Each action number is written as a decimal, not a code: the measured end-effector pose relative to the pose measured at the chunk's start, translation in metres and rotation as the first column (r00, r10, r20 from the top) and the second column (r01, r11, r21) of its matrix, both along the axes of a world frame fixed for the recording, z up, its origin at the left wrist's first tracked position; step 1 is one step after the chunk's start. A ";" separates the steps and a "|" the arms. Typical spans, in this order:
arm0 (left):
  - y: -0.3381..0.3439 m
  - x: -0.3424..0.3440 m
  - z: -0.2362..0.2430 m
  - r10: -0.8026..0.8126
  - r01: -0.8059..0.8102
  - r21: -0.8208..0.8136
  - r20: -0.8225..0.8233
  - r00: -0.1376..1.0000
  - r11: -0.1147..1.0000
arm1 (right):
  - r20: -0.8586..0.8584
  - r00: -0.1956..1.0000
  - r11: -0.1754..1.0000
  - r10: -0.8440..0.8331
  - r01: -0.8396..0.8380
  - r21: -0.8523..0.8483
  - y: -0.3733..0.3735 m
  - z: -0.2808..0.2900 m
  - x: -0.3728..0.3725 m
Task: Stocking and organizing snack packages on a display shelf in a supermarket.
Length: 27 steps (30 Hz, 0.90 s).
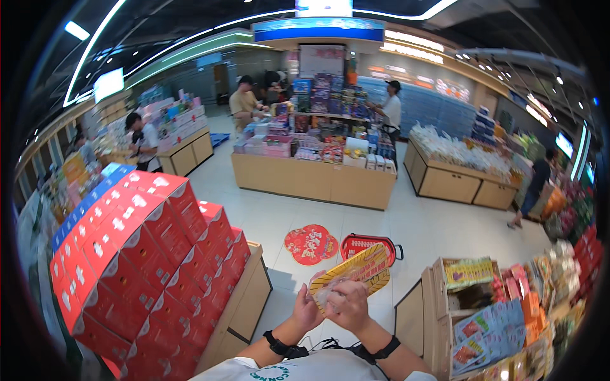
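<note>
In front of my chest is a yellow card sign [376,259] with a wavy edge and red printing, tilted up to the right. My left hand [307,311] holds its left side, thumb in front and some fingers partly hidden behind the card. Curled over the card's lower face, my right hand [349,306] pinches crumpled clear plastic [327,293]. Whether that plastic is fixed to the card, I cannot tell. Both wrists wear black bands.
Stacked red boxes [136,254] rise on a wooden stand at my left. At right stands a shelf of snack packets [483,333]. A red basket [398,251] and a red floor sticker [310,244] lie ahead. Beyond is a loaded display counter [311,184], with several people around the shop.
</note>
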<state>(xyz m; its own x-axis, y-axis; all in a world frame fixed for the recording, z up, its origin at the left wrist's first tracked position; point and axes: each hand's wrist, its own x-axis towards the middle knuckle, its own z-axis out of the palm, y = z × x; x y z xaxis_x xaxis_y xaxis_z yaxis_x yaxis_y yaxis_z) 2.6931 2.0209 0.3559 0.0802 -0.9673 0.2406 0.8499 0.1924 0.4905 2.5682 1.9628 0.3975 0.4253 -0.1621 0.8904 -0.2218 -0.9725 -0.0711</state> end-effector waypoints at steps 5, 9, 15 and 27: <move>0.008 0.030 -0.020 -0.170 0.183 0.022 -0.269 0.948 0.983 | -0.278 0.911 0.947 0.304 -0.321 -0.018 0.007 -0.002 0.006; 0.014 0.030 -0.046 -0.289 0.313 0.023 -0.323 0.901 0.950 | -0.319 0.809 0.861 0.493 -0.508 0.043 0.002 -0.007 0.009; 0.007 -0.009 -0.034 -0.371 0.405 0.036 -0.332 0.867 0.913 | -0.392 0.744 0.833 0.541 -0.539 0.125 -0.007 0.004 -0.019; -0.004 -0.121 -0.048 -0.079 0.105 0.049 -0.380 0.921 0.993 | -0.270 0.836 0.849 0.478 -0.362 0.385 -0.061 -0.028 -0.116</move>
<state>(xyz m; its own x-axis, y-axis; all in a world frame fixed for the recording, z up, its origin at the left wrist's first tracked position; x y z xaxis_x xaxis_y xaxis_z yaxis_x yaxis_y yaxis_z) 2.5720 2.0173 0.3082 0.0619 -0.9876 0.1443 0.9869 0.0821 0.1392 2.4521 1.9015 0.3691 0.7820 -0.1336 0.6088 0.1370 -0.9160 -0.3770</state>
